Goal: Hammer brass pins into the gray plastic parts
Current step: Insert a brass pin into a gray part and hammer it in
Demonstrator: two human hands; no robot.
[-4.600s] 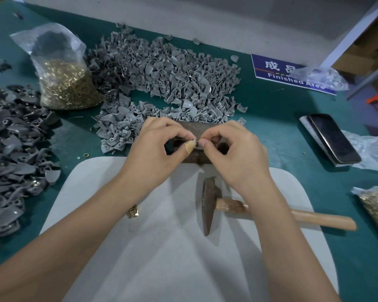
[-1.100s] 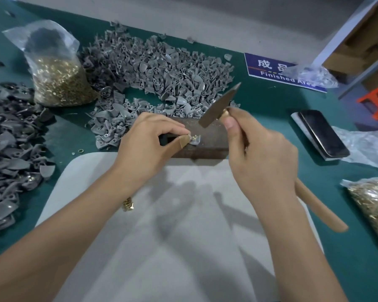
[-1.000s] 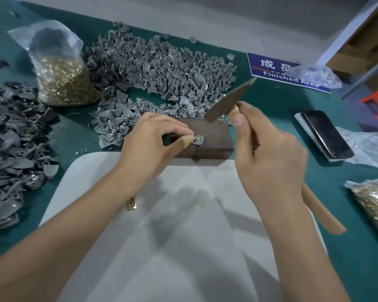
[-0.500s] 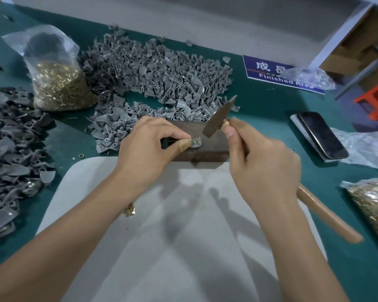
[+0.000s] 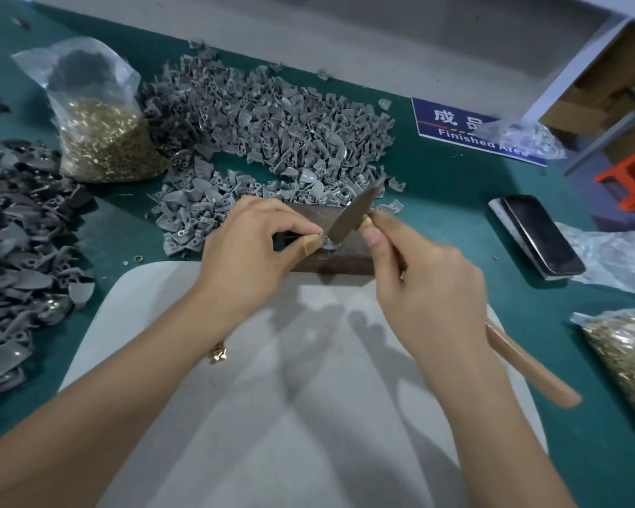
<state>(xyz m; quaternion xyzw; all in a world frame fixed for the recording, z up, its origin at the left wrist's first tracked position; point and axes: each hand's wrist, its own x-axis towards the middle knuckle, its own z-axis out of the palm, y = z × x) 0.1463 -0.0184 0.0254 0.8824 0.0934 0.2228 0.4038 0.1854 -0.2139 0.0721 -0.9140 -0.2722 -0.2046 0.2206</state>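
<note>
**Mid-strike on one part, big pile left**

Head view: Striking in progress. Left hand (image 5: 248,251) at the dark metal block (image 5: 332,251), taped thumb and forefinger pinching a small gray plastic part (image 5: 331,244) flat on the block's top. Right hand (image 5: 424,284) wrapped round the hammer (image 5: 349,218) close under the head, fingers clamped on the wooden handle, handle end trailing off toward the right. Hammer face down on or just above the part; contact blurred, can't tell which. Pin itself hidden under the head, so seating depth not readable.

Progress, judged: well short of done. Large heap of loose gray parts (image 5: 272,126) behind the block, looking unpinned. Darker pile (image 5: 15,251) on the left with brass glints here and there, probably finished pieces. Bag of brass pins (image 5: 107,144) far left, mostly full; second bag (image 5: 624,353) at the right edge. Few loose pins (image 5: 217,355) on the white mat (image 5: 308,416) beside the left forearm.

Part look: small, light gray, curved shell shape, mostly covered by thumb and hammer. Green tabletop (image 5: 437,199) under everything.
</note>
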